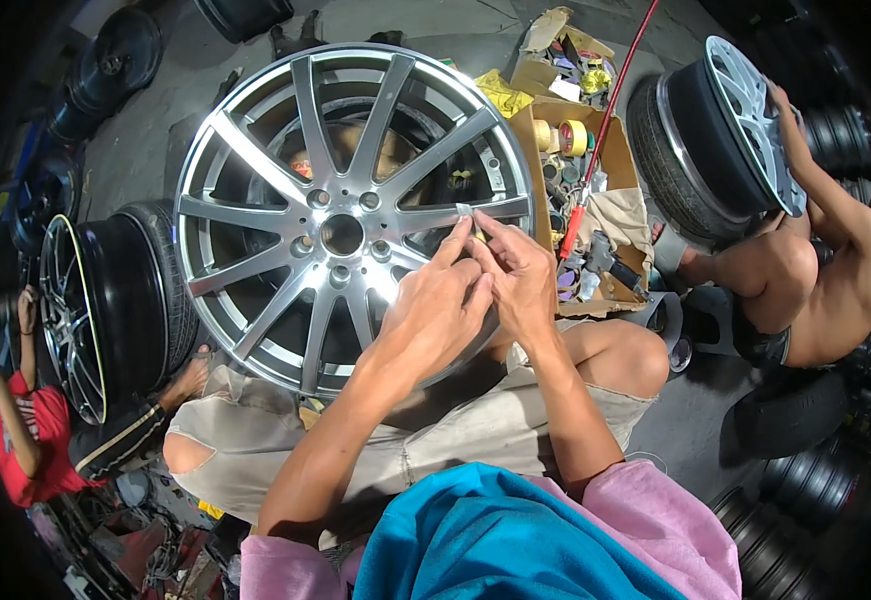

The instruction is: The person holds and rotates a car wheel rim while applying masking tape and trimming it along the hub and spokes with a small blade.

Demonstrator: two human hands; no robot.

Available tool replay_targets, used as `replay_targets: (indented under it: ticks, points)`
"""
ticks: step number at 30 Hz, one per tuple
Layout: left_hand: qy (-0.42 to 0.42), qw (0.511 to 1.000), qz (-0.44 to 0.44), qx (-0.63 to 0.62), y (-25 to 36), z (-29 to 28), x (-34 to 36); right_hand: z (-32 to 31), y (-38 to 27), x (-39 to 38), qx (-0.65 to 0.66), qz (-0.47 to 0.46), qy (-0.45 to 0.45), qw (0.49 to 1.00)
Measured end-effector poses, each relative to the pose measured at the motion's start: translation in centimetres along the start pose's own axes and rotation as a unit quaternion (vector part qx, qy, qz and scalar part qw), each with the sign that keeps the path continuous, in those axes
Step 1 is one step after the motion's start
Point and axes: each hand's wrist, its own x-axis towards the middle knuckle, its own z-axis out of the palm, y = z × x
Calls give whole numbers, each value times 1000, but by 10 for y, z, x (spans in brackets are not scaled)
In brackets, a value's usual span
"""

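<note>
A silver multi-spoke wheel rim [345, 175] lies face up before me. At its right spoke, my left hand [430, 300] is closed, index fingertip on a small pale piece [463, 210] like tape or film. My right hand [517, 280] is closed beside it, touching the left, its index fingertip near that piece; what its curled fingers hold is partly hidden. Under the rim, a dark round thing shows between the spokes.
Cardboard boxes [623, 165] of tape rolls and tools, with a red rod [608, 115], stand right. Co-workers [845, 290] [20, 440] handle upright wheels [700, 140] [105, 320] on both sides. Stacked black rims [810, 470] line the edges.
</note>
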Motion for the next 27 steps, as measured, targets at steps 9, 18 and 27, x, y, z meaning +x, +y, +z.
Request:
replay_targets:
  ticks: [9, 18, 27]
  points:
    - [21, 1000, -5, -16, -17, -10, -12, 20, -9, -2, -60, -59, -16, 996]
    - [34, 999, 1, -28, -23, -11, -19, 29, -10, -7, -66, -69, -22, 995]
    - [8, 998, -47, -34, -32, -31, -19, 46, -9, -1, -91, -115, -74, 986]
